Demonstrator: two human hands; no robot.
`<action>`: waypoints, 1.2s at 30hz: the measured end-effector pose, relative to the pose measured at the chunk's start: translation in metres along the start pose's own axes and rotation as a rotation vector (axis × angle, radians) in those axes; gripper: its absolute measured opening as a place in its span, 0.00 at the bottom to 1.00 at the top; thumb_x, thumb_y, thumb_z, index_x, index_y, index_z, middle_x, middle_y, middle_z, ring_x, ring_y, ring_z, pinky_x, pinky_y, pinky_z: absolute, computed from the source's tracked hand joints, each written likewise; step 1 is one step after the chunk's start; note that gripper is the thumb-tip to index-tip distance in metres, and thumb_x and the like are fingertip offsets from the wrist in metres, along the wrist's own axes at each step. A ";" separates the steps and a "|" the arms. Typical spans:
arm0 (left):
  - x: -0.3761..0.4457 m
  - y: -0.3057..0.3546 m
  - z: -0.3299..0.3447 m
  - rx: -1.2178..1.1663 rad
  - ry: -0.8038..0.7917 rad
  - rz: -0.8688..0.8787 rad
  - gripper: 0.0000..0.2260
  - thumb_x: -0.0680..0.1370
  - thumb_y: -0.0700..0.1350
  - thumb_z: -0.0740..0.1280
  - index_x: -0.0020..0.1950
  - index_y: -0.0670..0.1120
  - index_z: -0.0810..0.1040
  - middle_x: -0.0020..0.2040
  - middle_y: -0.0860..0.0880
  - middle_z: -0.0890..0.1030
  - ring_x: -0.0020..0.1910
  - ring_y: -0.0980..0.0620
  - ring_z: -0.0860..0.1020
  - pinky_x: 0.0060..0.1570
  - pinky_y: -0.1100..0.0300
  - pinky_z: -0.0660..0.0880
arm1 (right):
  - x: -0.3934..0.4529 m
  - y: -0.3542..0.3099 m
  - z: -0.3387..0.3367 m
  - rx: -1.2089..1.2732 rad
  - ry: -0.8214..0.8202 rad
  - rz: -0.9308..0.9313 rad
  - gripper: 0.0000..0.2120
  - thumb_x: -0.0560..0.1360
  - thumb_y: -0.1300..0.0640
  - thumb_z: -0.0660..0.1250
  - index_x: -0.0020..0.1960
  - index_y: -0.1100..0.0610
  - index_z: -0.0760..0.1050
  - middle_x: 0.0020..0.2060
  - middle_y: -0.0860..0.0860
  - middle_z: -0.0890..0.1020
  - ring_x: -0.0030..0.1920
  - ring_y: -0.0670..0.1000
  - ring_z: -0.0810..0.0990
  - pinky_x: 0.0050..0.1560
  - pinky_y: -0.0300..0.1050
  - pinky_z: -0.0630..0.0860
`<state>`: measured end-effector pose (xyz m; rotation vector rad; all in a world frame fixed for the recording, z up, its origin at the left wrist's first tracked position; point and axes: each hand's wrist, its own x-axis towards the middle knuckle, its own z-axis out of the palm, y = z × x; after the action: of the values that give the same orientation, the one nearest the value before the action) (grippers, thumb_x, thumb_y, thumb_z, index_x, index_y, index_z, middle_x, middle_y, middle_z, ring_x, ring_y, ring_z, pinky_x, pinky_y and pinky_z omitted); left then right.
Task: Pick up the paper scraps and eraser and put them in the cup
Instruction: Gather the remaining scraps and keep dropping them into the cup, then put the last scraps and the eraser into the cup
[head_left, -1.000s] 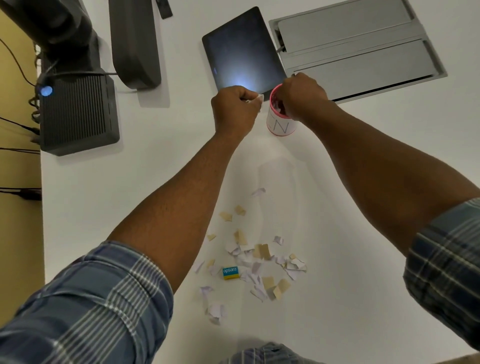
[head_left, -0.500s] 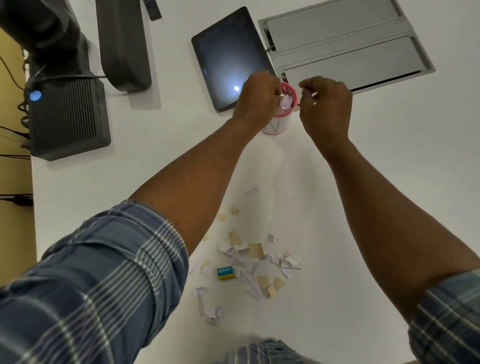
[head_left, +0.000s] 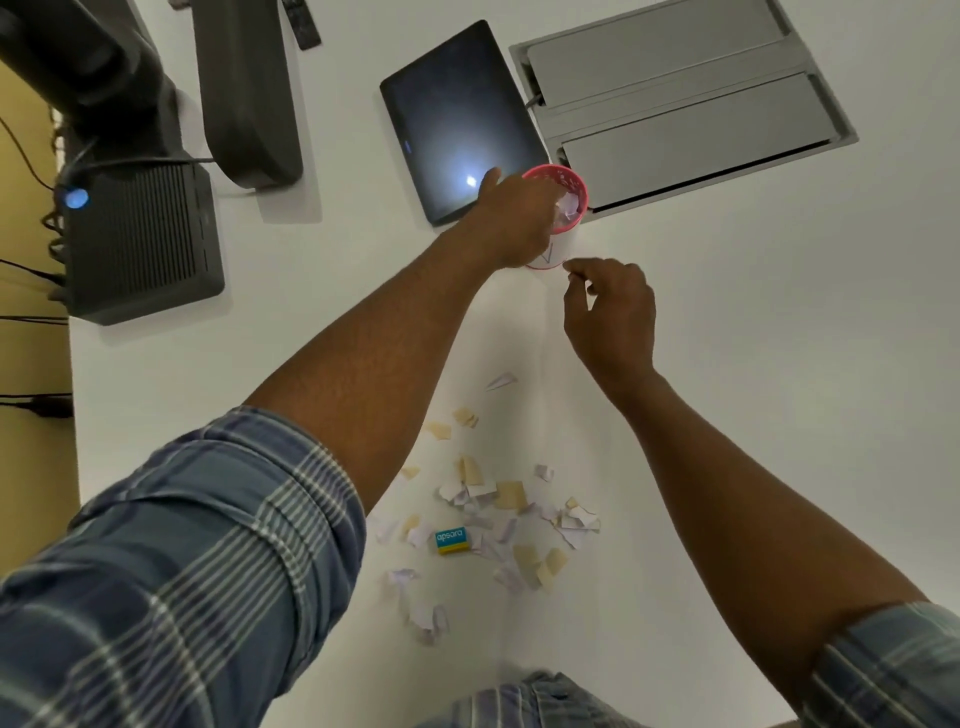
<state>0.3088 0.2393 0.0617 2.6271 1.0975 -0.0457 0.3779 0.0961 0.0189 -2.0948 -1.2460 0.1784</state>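
Cup (head_left: 575, 193) w/ left hand (head_left: 511, 218) over rim, grip unclear; right hand (head_left: 613, 317) loosely curled, empty.

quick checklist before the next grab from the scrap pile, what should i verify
1. Cup upright on the table: ok.
2. Room left in the cup: cannot tell; white scraps show near the rim.
3. Left hand done dropping its scraps: not ok; it is over the cup mouth, fingers curled.
4. Right hand free to pick: ok; it is clear of the cup and nothing shows in it.
5. Paper scraps on the table: not ok; many remain.
6. Eraser in the cup: not ok; it lies among the scraps.
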 end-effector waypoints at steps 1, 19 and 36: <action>-0.002 -0.001 -0.002 -0.037 0.032 -0.012 0.18 0.77 0.41 0.64 0.67 0.46 0.70 0.65 0.45 0.76 0.64 0.44 0.71 0.66 0.49 0.66 | -0.006 -0.002 0.002 0.002 -0.010 0.003 0.11 0.77 0.59 0.63 0.56 0.58 0.80 0.51 0.53 0.84 0.49 0.54 0.79 0.49 0.41 0.71; -0.228 -0.093 0.078 -0.337 0.227 -0.399 0.14 0.76 0.33 0.62 0.60 0.39 0.78 0.61 0.41 0.78 0.62 0.42 0.75 0.66 0.55 0.68 | -0.085 -0.003 0.057 -0.180 -0.685 -0.189 0.21 0.80 0.53 0.57 0.71 0.58 0.64 0.68 0.54 0.68 0.67 0.55 0.66 0.60 0.49 0.73; -0.331 -0.049 0.120 -0.311 -0.093 -0.503 0.23 0.78 0.52 0.63 0.70 0.45 0.66 0.65 0.47 0.66 0.64 0.49 0.67 0.59 0.57 0.72 | -0.162 -0.042 0.042 -0.380 -0.946 -0.550 0.24 0.75 0.47 0.64 0.68 0.54 0.66 0.64 0.53 0.69 0.60 0.54 0.69 0.54 0.48 0.75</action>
<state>0.0498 0.0098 -0.0187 2.0093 1.5608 -0.0922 0.2431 -0.0029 -0.0223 -1.8894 -2.5249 0.7900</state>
